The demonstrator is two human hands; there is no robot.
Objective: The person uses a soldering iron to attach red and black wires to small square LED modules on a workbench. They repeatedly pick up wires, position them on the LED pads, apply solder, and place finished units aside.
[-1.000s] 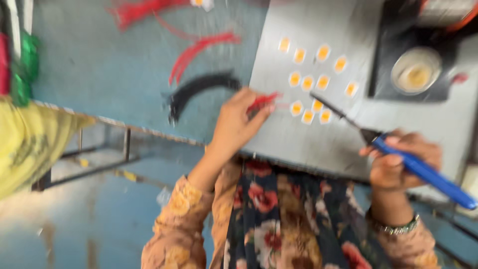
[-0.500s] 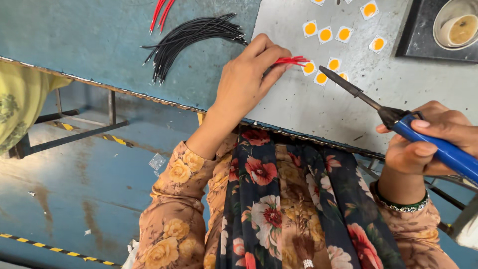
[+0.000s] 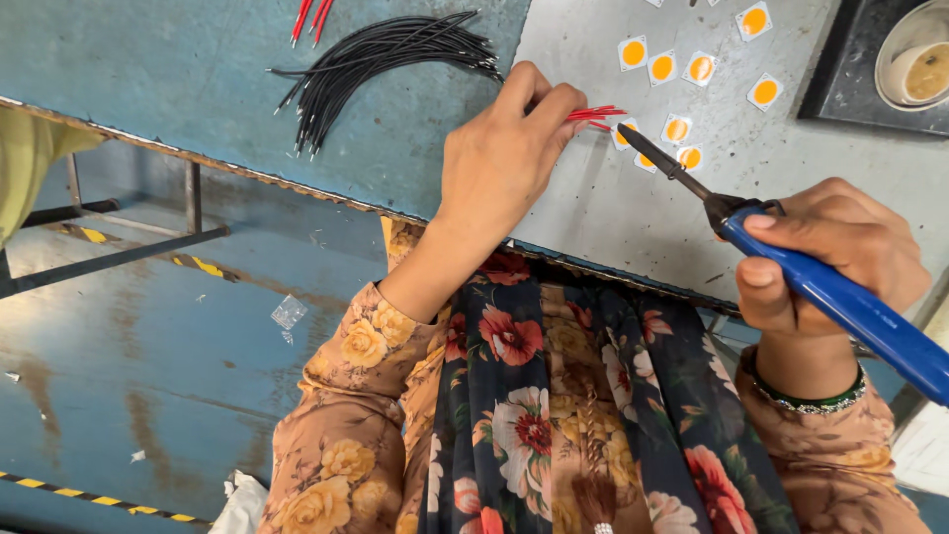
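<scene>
Over the grey plate (image 3: 633, 213), left hand (image 3: 499, 163) pinches red wires (image 3: 596, 116) between fingertips, while right hand (image 3: 835, 252), fingers wrapped tight, holds a blue iron (image 3: 850, 311), tip near the wires.

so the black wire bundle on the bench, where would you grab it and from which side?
Grip the black wire bundle at the middle of its arc, where the strands lie tight together. Come from above, fingers across the strands. The lower-left ends fan out loose, and the right ends sit close to the left hand, so both ends are poorer grips.
</scene>
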